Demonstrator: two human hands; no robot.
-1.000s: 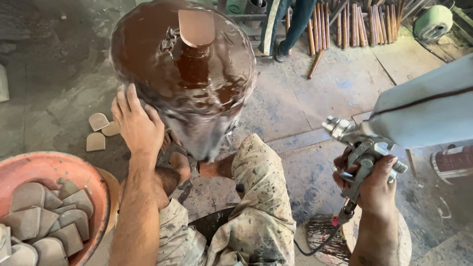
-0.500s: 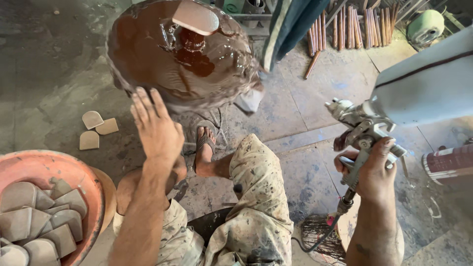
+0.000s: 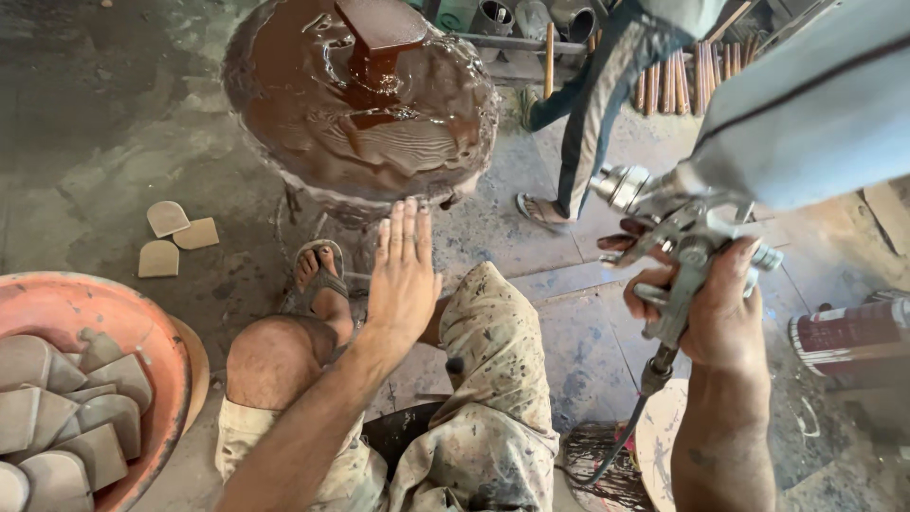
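Fingers [image 3: 654,284] around spray gun [image 3: 687,246]

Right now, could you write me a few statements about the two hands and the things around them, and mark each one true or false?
1. The right hand grips a metal spray gun. True.
2. The left hand holds a wooden piece. False: it is open and flat, holding nothing, just below the round paint-coated stand.
3. A block sits on top of the stand. True.
4. The orange basin is empty. False: it holds a heap of flat wooden pieces.
5. Three similar pieces lie on the floor left of the stand. True.
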